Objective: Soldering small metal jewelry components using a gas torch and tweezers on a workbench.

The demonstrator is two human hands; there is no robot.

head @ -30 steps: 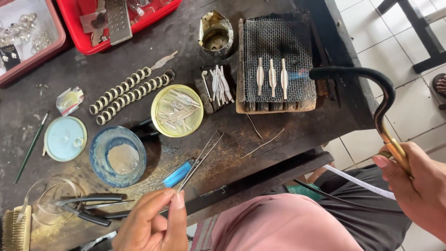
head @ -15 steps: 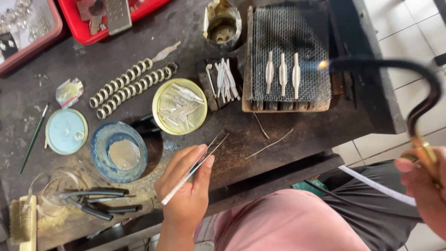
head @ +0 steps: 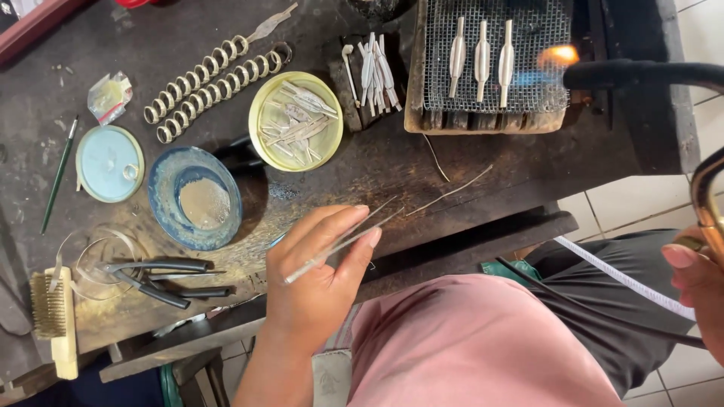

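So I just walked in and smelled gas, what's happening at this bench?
A person is seated at a dark workbench. Their left hand holds thin metal tweezers above the bench edge. Their right hand holds a torch whose flame plays at the edge of a wire mesh pad, where three slim silver pieces lie side by side. A yellow dish with more small metal parts sits nearby.

Dark workbench [head: 362, 173] (scorched) bears yellow dish [head: 296, 120], blue bowl [head: 194, 197], pliers [head: 154, 275], brush [head: 54, 316].
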